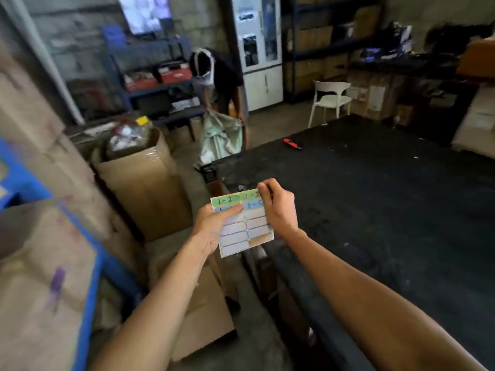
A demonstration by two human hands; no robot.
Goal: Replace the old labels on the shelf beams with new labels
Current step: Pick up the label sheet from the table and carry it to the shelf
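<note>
Paper label sheet (245, 223) between hands — left hand (214, 227) under, right hand (278, 207) pinching top.

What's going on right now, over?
Left hand holds label sheet. Right hand pinches its top corner. Blue shelf beam to the left, boxes between.

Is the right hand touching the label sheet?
Touching. The head view shows the right hand pinching the top right corner of the label sheet, its fingers overlapping the labels there.
</note>
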